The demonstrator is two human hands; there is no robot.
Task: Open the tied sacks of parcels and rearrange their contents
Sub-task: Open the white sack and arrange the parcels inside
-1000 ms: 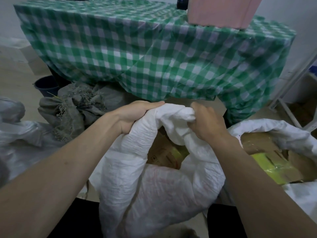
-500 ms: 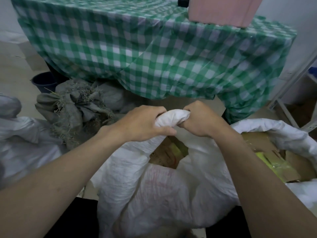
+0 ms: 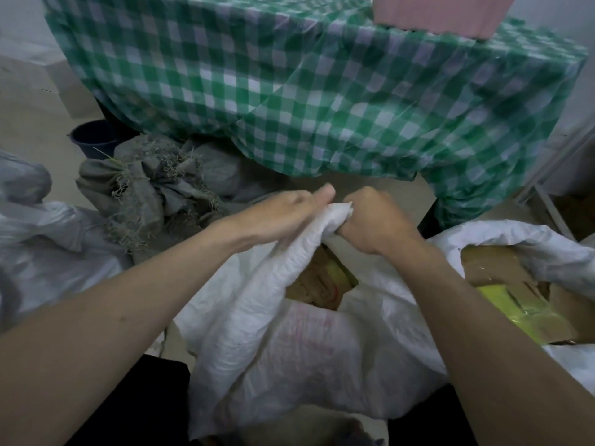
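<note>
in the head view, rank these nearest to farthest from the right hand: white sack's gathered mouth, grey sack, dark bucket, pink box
1. White sack's gathered mouth: gripped in the right hand.
2. Grey sack: on the floor to the left, past the left hand.
3. Pink box and dark bucket: box up on the table, bucket far left; too close to call.

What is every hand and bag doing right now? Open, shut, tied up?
left hand: fingers fairly straight, lying on the bunched sack top.
right hand: fist gripping the bunched sack top.
white sack: mouth gathered, a gap showing a parcel inside.
second white sack: open, boxes showing.
grey sack: tied shut, frayed.
</note>
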